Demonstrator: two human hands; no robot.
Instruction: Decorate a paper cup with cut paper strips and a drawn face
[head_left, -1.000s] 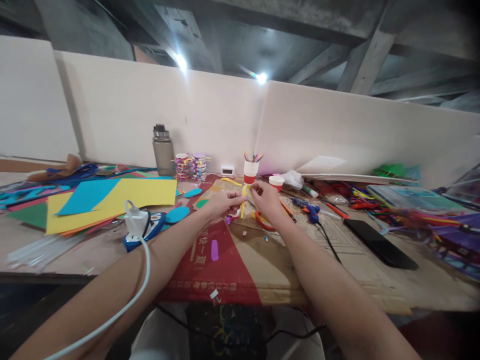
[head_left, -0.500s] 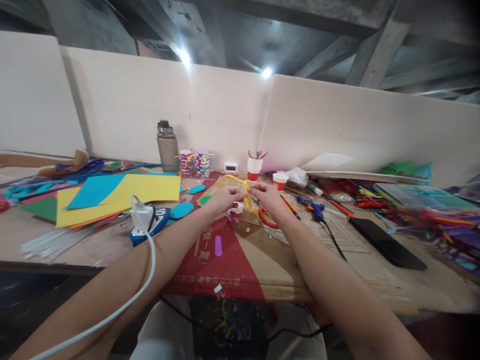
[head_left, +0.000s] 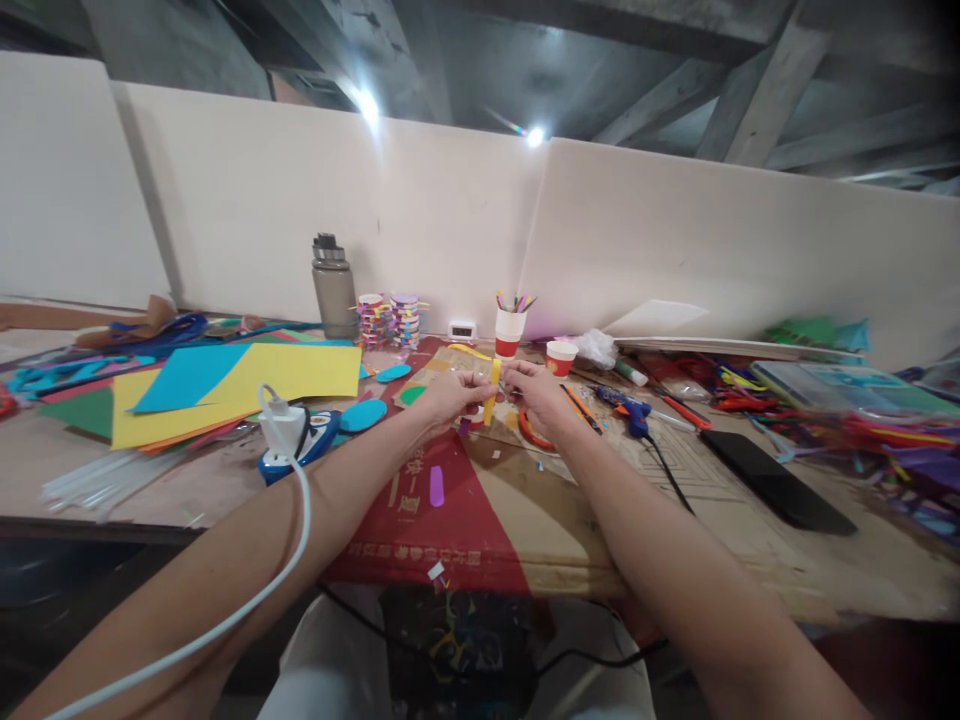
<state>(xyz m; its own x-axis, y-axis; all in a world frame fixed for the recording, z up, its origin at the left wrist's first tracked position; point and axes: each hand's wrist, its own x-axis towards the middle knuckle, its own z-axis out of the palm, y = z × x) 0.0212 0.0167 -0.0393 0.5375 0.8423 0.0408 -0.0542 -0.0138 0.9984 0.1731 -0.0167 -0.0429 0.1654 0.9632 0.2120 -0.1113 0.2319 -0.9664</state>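
My left hand (head_left: pixel 459 396) is closed in a pinch on a narrow yellow strip (head_left: pixel 494 385), which stands upright over the cardboard. Just right of the strip is my right hand (head_left: pixel 535 388), with thumb and fingertips pressed together; what they hold, if anything, is too small to make out. Under the left hand, a small cup-like piece with purple bits is mostly hidden. An orange-red curved handle (head_left: pixel 534 432) lies below my right hand. Behind the hands, another yellow strip (head_left: pixel 471 351) lies on the cardboard (head_left: pixel 480 520).
A white-and-red paper cup of pencils (head_left: pixel 510 332) and a shorter paper cup (head_left: pixel 560 358) stand behind. At right lie a blue glue gun (head_left: pixel 634 415) and black phone (head_left: pixel 776 482). Left are coloured sheets (head_left: pixel 300 372), a bottle (head_left: pixel 334 290) and a power strip (head_left: pixel 322 435). A white cable crosses my left forearm.
The yellow strip has turned and now looks narrower, seen more edge-on. My right fingertips have shifted slightly right, away from it. The view has tilted a little.
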